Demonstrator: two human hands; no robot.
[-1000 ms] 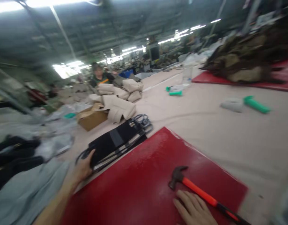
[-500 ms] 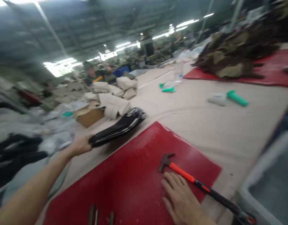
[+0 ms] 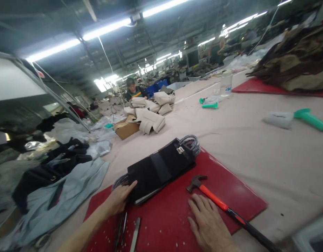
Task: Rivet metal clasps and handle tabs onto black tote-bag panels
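A black flat bag piece with a metal clasp and looped grey handles at both ends lies over the upper left edge of the red board. My left hand grips its near left end, thumb or finger on top. Spread flat on the board, my right hand holds nothing, its fingertips beside the hammer. The hammer has a claw head and an orange and black handle. Slim metal tools lie at the board's near edge, below my left hand.
Beige folded pieces and a cardboard box stand further back. Grey-blue cloth and black bags are at left. A green tool lies at right. Brown pieces are heaped behind. A person is in the distance.
My left hand has brought the black piece right and nearer, down onto the red board. The camera view has shifted left. My right hand stays flat beside the hammer.
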